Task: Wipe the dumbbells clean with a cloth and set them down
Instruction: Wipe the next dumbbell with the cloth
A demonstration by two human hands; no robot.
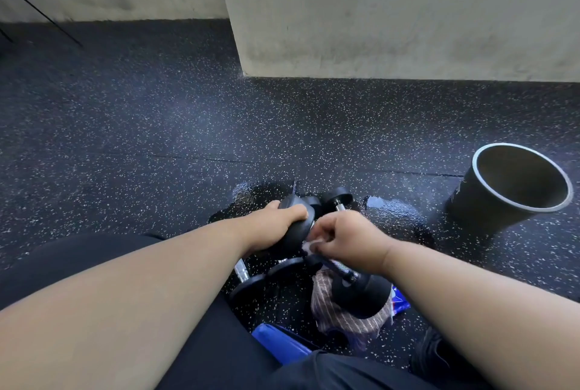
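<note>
A black dumbbell (pixel 361 294) is held tilted above the floor, its near head over a striped brown cloth (pixel 348 319). My left hand (pixel 276 221) grips its far head from above. My right hand (pixel 351 235) is wrapped round the metal handle, with a small white cloth (pixel 309 245) pinched against the bar. Another dumbbell (pixel 335 198) lies on the floor just beyond my hands. A third dumbbell (pixel 251 284) lies below my left wrist, partly hidden.
An open black bucket (pixel 514 182) stands on the speckled rubber floor at the right. A wet patch (pixel 392 210) spreads around the dumbbells. A concrete pillar (pixel 392 12) rises behind. A blue object (pixel 279 342) lies by my knees.
</note>
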